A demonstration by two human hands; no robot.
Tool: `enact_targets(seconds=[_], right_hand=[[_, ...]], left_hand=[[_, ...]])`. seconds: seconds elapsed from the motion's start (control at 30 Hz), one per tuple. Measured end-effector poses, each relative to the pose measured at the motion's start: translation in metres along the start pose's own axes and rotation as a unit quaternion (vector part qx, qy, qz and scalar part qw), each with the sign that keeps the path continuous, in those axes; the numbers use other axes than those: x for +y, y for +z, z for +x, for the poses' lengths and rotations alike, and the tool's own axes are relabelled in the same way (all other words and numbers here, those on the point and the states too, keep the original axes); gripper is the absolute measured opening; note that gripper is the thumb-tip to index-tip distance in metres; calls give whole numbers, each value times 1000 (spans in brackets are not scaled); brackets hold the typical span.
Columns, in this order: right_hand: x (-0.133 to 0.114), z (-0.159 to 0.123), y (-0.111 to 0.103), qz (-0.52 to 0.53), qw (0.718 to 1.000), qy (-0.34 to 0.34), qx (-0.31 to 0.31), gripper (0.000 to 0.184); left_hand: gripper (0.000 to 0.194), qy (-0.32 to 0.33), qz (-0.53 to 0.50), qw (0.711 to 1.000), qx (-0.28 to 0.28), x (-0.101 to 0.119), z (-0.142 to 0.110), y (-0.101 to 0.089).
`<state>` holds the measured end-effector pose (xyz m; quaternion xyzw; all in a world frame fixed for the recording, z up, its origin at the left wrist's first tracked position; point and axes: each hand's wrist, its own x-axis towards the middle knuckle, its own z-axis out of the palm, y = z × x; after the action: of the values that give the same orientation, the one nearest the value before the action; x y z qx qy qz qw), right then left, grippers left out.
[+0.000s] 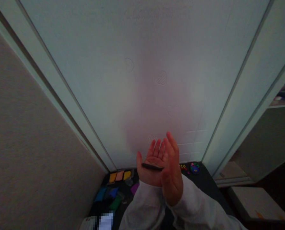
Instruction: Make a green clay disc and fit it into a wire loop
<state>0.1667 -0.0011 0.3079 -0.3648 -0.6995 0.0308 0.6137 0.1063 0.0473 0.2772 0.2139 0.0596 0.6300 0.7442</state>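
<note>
My left hand [152, 163] is turned palm up, with its fingers stretched out and spread. Across its palm lies a slim dark pen-like stick [152, 166], not gripped by the fingers; its right end meets the edge of my right hand in this view. My right hand [172, 172] is upright in front of the left one, its fingers straight and holding nothing that I can see. Whether the two hands touch cannot be made out. Behind them stands a large pale panel [104, 95] with faint round and heart-like marks and several short lines.
A dark surface [204, 185] below carries orange and yellow pads [119, 176], blue and green items [115, 202] and a colourful round thing [194, 168]. A beige wall [37, 143] rises at left. Shelving [269, 134] and a pale box [259, 203] are at right.
</note>
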Motion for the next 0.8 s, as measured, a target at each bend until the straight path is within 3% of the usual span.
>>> enact_targets(seconds=[0.1,0.23,0.37,0.43,0.53,0.6,0.67,0.73,0.8], right_hand=[[17,-8,-9,15,1000,10,-5,43],[41,-28,-8,-10,990,-9,-142,37],[60,-50,2,-27,984,13,-174,28],[73,-65,2,-40,981,38,-188,23],[103,-106,-4,-79,964,61,-247,21],[129,-150,-9,-119,941,101,-299,21],[153,-199,-12,-156,914,154,-343,19],[172,-244,-10,-187,879,200,-389,20],[183,-278,-6,-214,848,224,-430,22]], left_hand=[[54,-46,-20,998,29,4,2,-14],[57,-25,-13,999,28,6,-1,-16],[63,-40,33,998,44,-2,-9,-24],[65,-46,71,994,72,-8,-15,-47],[59,-25,215,963,160,-15,-32,-116],[44,-32,406,881,241,-21,-52,-178],[36,-102,594,756,255,-29,-77,-238],[29,-121,725,649,195,-42,-104,-284],[30,-118,805,569,117,-55,-127,-311]])
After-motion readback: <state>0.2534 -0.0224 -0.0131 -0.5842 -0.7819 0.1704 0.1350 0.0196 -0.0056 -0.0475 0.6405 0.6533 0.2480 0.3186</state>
